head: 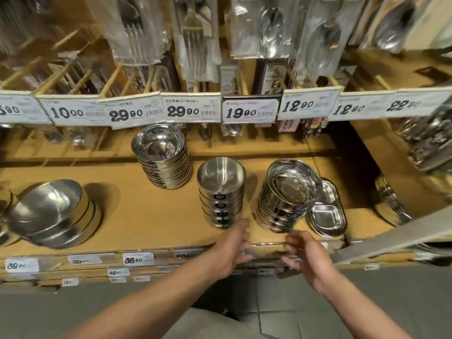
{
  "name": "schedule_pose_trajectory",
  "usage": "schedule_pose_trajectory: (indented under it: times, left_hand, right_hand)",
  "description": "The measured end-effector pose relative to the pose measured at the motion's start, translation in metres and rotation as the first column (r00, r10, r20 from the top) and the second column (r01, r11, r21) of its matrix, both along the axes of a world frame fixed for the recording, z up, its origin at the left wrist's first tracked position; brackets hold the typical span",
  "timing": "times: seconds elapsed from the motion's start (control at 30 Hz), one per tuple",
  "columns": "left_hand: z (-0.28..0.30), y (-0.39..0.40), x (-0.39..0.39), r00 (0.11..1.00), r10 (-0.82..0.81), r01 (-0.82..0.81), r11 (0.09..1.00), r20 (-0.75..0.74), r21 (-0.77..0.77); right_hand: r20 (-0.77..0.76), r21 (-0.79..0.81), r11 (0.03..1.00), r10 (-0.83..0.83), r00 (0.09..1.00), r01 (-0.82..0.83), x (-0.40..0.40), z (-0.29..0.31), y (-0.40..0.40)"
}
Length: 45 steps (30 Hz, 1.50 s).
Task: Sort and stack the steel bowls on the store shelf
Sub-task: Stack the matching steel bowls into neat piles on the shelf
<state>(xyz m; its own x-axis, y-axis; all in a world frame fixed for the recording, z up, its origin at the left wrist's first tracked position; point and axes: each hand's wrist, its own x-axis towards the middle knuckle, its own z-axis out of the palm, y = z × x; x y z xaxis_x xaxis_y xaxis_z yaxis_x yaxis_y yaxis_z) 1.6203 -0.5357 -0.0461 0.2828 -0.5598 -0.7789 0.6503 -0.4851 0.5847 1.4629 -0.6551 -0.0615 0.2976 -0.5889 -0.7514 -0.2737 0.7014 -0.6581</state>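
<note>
In the head view, the wooden shelf carried several stacks of steel bowls, and I take the middle stack as the landmark. This stack stood straight, each bowl nested in the one below with its label to the front, probably so that a buyer could read it. Left and behind it was a taller stack of flatter bowls, also tidy. Just right of it stood the right stack, whose top bowl sat tilted and not fully nested, so this one seemed to need correction. Touching that stack on its far side lay flat trays. Far left of the landmark were large bowls, the upper one leaning to one side. The left hand was at the shelf edge just below the landmark, fingers relaxed and holding nothing; its tips looked close to the lowest bowl, but I could not tell if they touched. The right hand was below the right stack, fingers spread and empty, apparently ready to steady that stack. Price tags hung above.
</note>
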Motion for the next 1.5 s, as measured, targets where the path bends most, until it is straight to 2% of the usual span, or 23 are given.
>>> schedule_pose_trajectory:
  times: [0.17, 0.27, 0.37, 0.7, 0.8, 1.03, 1.17, 1.5]
  left_hand:
    - [0.008, -0.026, -0.001, 0.997, -0.028, 0.029, 0.999, 0.075, -0.023]
    - [0.011, -0.037, -0.001, 0.998, -0.045, 0.049, 0.993, 0.036, -0.112]
    - [0.015, -0.048, -0.003, 1.0, 0.008, -0.009, 0.989, -0.009, -0.151]
    - [0.009, -0.069, -0.009, 0.994, 0.104, -0.099, 0.97, 0.011, -0.223]
    - [0.005, -0.079, -0.009, 0.986, 0.144, -0.118, 0.96, 0.086, -0.253]
    - [0.01, -0.079, -0.01, 0.984, 0.158, -0.134, 0.961, 0.082, -0.242]
    - [0.011, -0.081, -0.012, 0.981, 0.155, -0.13, 0.972, 0.115, -0.195]
    - [0.036, -0.068, -0.033, 0.977, 0.151, -0.118, 0.971, 0.15, -0.206]
  right_hand:
    - [0.035, -0.021, 0.99, -0.137, 0.99, 0.138, 0.0, 0.016, -0.009]
    - [0.075, -0.048, 0.986, -0.158, 0.985, 0.162, 0.002, 0.029, -0.014]
    - [0.128, -0.085, 0.982, -0.159, 0.979, 0.17, 0.005, 0.04, -0.025]
    - [0.207, -0.103, 0.989, 0.13, 0.97, -0.11, 0.019, 0.033, -0.069]
    - [0.262, -0.085, 0.985, 0.168, 0.95, -0.151, 0.018, 0.031, -0.079]
    - [0.331, -0.046, 0.952, 0.301, 0.894, -0.304, 0.024, 0.033, -0.085]
    - [0.329, -0.064, 0.942, 0.332, 0.884, -0.33, 0.024, 0.034, -0.086]
    - [0.349, -0.112, 0.945, 0.328, 0.878, -0.309, 0.009, 0.046, -0.074]
